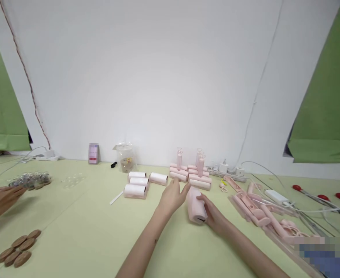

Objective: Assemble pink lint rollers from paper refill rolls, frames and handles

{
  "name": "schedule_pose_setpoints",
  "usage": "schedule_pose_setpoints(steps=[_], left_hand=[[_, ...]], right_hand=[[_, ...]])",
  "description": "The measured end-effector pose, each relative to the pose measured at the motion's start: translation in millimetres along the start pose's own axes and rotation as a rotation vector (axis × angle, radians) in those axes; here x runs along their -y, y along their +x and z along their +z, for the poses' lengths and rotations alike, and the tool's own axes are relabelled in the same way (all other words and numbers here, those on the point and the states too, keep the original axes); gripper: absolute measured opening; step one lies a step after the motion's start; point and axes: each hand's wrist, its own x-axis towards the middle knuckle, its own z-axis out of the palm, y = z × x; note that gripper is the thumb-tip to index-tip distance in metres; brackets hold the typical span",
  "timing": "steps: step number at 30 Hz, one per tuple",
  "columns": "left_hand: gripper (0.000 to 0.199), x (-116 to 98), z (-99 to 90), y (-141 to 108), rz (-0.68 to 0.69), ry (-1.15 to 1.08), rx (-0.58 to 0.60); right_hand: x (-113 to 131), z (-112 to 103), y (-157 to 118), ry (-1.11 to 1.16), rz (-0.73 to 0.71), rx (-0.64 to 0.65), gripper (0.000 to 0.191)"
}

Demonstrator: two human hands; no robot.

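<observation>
Pink, the thick roll lies near centre, right of the white rolls, grasped by the right hand; the left hand is beside its far end, grip unclear; gentle, even pressure should avoid dents.

We could pass across the table between the brown ovals and the white rolls; pink parts obstruct our right side

White wall behind table w/ pale green top. Green curtains at L & R edges. Thin cable down wall, R side.
</observation>
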Motion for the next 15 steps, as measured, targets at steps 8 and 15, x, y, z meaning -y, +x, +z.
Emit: schedule_pose_setpoints(steps=[8, 15], left_hand=[[0.056, 6, 61.5, 42, -0.099, 0.048, 0.163], [0.034, 3, 49.1, 68, -0.131, -0.041, 0.206]], right_hand=[[-14, -2, -7, 0.613, 0.156, 0.123, 0.026], [-22, -6, 3, 0.871, 0.242, 0.147, 0.030]])
